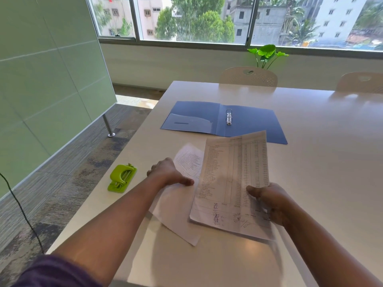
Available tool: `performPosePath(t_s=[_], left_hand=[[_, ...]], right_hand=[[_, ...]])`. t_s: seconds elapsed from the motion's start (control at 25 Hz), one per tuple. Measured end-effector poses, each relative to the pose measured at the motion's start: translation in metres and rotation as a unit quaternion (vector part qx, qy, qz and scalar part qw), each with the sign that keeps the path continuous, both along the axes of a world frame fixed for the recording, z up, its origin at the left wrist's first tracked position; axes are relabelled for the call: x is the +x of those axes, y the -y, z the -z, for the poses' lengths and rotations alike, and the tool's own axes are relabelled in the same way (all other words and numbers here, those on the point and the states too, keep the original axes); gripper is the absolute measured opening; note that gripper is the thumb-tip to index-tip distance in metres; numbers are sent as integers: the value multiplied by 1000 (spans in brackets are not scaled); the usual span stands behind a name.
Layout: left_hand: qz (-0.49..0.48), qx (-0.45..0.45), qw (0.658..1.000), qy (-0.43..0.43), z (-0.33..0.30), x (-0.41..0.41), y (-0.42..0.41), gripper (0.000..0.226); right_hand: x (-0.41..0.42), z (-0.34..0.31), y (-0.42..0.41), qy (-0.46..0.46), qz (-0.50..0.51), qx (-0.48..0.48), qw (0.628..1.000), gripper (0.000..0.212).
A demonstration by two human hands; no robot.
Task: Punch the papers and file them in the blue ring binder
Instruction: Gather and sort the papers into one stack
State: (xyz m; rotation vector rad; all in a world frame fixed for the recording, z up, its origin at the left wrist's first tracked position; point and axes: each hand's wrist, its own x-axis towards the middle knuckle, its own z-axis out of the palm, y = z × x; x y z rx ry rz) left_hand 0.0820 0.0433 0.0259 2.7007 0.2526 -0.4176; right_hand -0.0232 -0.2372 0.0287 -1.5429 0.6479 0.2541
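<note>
Nearest the viewer, the right hand pinched the right edge of the printed sheet, thumb on top, and held it lifted and tilted off the surface. At about nine o'clock from it, the left hand lay on the other papers, fingers curled over their far-left edge with the thumb pressing down; whether it gripped them or only pinned them could not be told.

The step looked like gathering the sheets before punching, none of it yet done. To do it well, the lifted sheet should go squarely onto the lower ones, the edges be tapped flush against the surface, and the stack be kept aligned as one.

The green hole punch sat at nine o'clock from the left hand, near the surface's left edge, untouched. The stack's long edge would need centring in its slot so the holes match the rings.

Farther off, at twelve o'clock, the blue ring binder lay open and flat, its metal rings upright and apparently closed; they would probably need opening first.
</note>
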Motion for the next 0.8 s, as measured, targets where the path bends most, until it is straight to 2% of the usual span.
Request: performPosePath(t_s=[0.12,0.2,0.32,0.4,0.48,0.6,0.72,0.8], left_hand=[[10,-79,997,17,-8,-4,0,74],[12,-112,992,59,-20,-7,2,55],[49,-76,980,175,-56,-21,8,49],[84,-36,958,272,-85,-40,14,38],[125,21,911,392,-107,-58,18,26],[219,34,794,567,-118,-72,21,15],[301,-15,690,659,-108,-74,22,49],[327,-27,645,690,-96,-74,24,48]], right_hand=[[0,0,-1,-4,6,-6,1000,18],[0,0,-2,-3,13,0,1000,24],[0,1,-3,6,41,2,999,33],[1,3,-3,23,70,-5,997,38],[3,3,-3,50,96,-9,994,40],[5,2,-1,92,146,7,985,35],[4,0,4,129,167,-6,977,12],[3,-2,8,149,179,-5,973,7]])
